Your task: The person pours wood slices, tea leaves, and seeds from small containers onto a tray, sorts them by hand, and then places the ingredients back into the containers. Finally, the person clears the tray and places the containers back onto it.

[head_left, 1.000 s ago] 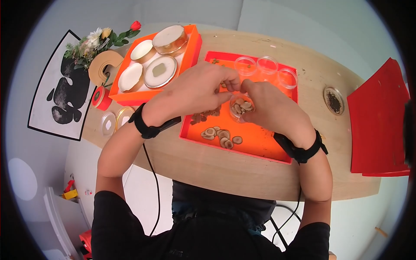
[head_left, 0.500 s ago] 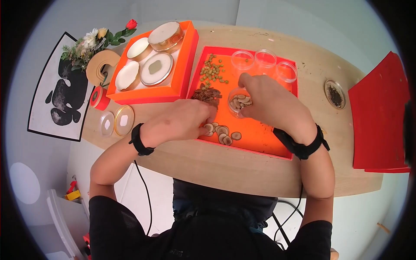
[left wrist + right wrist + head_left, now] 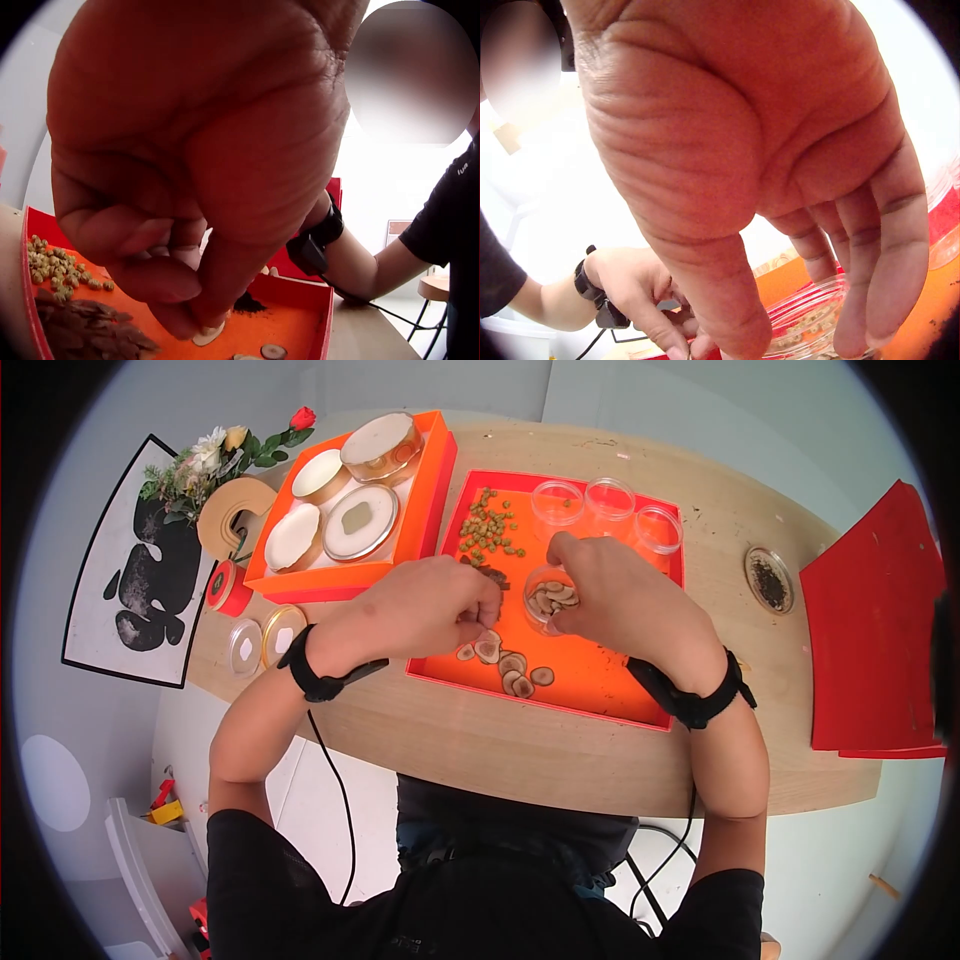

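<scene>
In the head view my left hand point(image 3: 425, 605) pinches a pale round dried slice point(image 3: 210, 335) between thumb and fingertips, low over the orange tray point(image 3: 590, 675). Several brown-centred slices point(image 3: 516, 670) lie in the tray just in front of that hand. My right hand point(image 3: 630, 595) grips a small clear round dish point(image 3: 530, 596) by its side, thumb on the near wall and fingers beyond. Similar slices point(image 3: 553, 598) fill its bottom. Partly hidden behind the left hand is a pile of brown flakes point(image 3: 90, 330); small greenish-brown buds point(image 3: 488, 530) are heaped beyond it.
Three clear dishes point(image 3: 609, 500) stand along the tray's back edge. Left of the tray is an orange box point(image 3: 425, 510) with round jars. Two lidded containers point(image 3: 244, 647) sit near the left wrist. A dish of dark bits point(image 3: 769, 582) and a red folder point(image 3: 870, 630) are rightward.
My left hand drew back from beside the clear dish to the loose slices, then rose slightly with one slice pinched. My right hand stays on the dish.
</scene>
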A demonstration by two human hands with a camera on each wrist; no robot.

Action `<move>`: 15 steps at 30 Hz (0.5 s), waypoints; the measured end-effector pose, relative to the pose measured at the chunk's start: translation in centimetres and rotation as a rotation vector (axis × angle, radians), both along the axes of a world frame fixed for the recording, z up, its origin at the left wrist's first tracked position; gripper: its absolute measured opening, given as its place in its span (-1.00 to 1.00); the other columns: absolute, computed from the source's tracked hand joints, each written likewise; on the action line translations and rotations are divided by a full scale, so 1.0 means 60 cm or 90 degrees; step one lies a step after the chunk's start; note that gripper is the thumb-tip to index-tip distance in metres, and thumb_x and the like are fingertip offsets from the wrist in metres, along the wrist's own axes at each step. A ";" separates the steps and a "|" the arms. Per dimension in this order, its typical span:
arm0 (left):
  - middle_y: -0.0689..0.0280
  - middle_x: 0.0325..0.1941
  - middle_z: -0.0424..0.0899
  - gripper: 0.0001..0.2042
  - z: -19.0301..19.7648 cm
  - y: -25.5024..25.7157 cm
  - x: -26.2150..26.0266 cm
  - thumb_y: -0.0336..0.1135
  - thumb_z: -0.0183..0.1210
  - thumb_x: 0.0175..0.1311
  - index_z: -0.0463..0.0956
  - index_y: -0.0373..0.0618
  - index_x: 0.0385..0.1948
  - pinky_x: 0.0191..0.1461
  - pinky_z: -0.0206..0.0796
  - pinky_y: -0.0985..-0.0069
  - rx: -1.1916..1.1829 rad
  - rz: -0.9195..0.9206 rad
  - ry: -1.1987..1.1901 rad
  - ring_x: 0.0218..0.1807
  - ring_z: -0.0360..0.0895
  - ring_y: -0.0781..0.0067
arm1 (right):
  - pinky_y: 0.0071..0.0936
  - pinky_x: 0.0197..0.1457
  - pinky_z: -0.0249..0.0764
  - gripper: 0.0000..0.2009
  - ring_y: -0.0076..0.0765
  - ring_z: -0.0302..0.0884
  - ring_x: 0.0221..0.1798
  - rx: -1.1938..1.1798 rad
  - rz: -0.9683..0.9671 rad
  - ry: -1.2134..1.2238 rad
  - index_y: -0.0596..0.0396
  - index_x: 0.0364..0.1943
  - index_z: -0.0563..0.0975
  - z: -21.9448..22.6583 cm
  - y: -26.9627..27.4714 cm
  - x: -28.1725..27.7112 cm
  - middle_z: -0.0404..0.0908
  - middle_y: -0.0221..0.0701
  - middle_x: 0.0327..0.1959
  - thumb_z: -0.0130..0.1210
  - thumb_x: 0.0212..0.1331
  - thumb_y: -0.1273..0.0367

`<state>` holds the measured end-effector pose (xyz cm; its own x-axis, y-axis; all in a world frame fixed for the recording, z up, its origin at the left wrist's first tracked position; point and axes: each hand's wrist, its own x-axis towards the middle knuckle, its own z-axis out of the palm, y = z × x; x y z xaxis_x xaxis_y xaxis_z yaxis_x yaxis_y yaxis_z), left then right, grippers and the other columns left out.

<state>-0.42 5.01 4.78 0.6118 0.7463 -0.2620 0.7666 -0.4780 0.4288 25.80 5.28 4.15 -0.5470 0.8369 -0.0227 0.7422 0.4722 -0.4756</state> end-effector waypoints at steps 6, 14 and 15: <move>0.22 -0.38 0.80 -0.89 0.047 0.022 0.030 -0.40 0.40 0.43 0.71 -0.24 -0.19 -0.26 0.49 0.36 0.024 0.061 -0.146 -0.36 0.74 0.36 | 0.00 0.18 0.59 -0.46 0.22 0.69 0.15 0.050 -0.001 0.025 0.27 0.17 0.56 -0.010 -0.003 0.000 0.71 0.08 -0.01 0.54 0.20 0.30; 0.23 -0.38 0.79 -0.88 0.026 0.029 0.033 -0.36 0.36 0.45 0.72 -0.23 -0.19 -0.25 0.47 0.34 0.175 0.039 -0.226 -0.36 0.71 0.33 | 0.01 0.18 0.59 -0.59 0.20 0.66 0.16 -0.070 -0.016 0.039 0.33 0.03 0.54 0.013 -0.001 -0.003 0.66 0.04 -0.02 0.44 0.22 0.38; 0.22 -0.38 0.80 -0.89 0.027 0.023 0.024 -0.37 0.36 0.42 0.73 -0.21 -0.20 -0.23 0.49 0.31 0.152 0.067 -0.155 -0.34 0.73 0.28 | 0.01 0.18 0.59 -0.59 0.20 0.66 0.16 -0.073 -0.021 0.042 0.33 0.03 0.54 0.013 -0.002 -0.001 0.66 0.04 -0.02 0.44 0.22 0.38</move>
<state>1.00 6.39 6.43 0.5516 0.8310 0.0717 0.7061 -0.5110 0.4902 25.72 5.15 4.91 -0.5222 0.8486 -0.0846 0.7222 0.3873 -0.5730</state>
